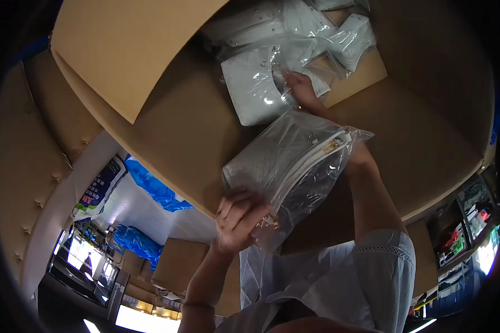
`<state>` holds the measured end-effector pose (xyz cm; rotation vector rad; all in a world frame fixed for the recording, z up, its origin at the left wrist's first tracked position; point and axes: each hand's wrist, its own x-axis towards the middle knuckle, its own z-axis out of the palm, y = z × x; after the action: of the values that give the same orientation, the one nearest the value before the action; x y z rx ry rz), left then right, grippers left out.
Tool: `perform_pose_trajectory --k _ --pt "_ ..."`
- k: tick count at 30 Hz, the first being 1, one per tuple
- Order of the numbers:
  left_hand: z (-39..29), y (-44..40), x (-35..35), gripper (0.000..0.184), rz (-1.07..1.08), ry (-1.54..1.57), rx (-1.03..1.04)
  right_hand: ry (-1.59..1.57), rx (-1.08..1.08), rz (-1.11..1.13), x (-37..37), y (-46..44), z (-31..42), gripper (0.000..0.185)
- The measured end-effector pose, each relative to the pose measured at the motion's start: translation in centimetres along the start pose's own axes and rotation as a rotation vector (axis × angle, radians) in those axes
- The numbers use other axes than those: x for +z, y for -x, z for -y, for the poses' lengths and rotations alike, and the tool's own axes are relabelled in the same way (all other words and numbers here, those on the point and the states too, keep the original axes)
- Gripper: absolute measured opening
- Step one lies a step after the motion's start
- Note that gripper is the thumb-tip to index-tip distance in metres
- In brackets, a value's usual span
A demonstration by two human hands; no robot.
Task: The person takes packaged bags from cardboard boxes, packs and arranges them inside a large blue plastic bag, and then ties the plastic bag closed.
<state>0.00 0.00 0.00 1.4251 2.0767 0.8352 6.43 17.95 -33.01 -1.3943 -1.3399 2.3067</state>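
A white handbag (266, 152) with gold-coloured zip hardware, in a clear plastic sleeve, tilts at the near side of a large cardboard box. My left hand (241, 219) is closed around its lower left end. Farther in, my right hand (303, 90) reaches past that bag, fingers curled at the edge of a second plastic-wrapped white handbag (247, 83); its fingertips are partly hidden by the plastic. The first bag covers part of my right forearm.
Several more wrapped white bags (353, 41) lie deeper in the cardboard box (172, 150). One box flap (133, 50) stands out at upper left. Outside are blue plastic bundles (136, 244), a smaller carton (180, 263) and loaded shelves (461, 233) on the right.
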Motion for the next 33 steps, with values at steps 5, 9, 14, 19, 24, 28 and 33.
perform_pose_trajectory --k 5,9,14,19,24,28,33 --pt "0.3 -0.6 0.0 0.037 -0.158 0.086 0.028 -0.144 0.099 -0.074 -1.8 4.7 7.2 0.024" --pt "0.2 0.4 -0.9 0.042 -0.414 0.311 -0.109 -0.055 0.059 -0.135 -2.8 10.7 14.0 0.02" --pt "-1.1 2.6 -4.6 0.037 -0.612 0.83 -0.372 0.032 -0.264 -0.348 -5.0 20.4 22.0 0.021" --pt "-1.9 16.1 -14.6 0.04 -0.825 1.498 -0.413 -0.092 -0.3 -0.688 -3.9 35.7 31.6 0.047" --pt "3.6 32.9 -23.4 0.043 -1.137 1.428 -0.421 -0.258 -0.598 -0.786 -4.0 55.7 27.7 0.038" --pt "9.2 45.5 -27.2 0.035 -1.094 0.748 -0.557 -0.193 -0.505 -0.865 -0.1 65.8 20.5 0.039" --pt "11.1 54.7 -28.7 0.026 -0.864 0.489 -0.641 -0.121 -0.25 -1.004 4.9 70.3 5.0 0.042"
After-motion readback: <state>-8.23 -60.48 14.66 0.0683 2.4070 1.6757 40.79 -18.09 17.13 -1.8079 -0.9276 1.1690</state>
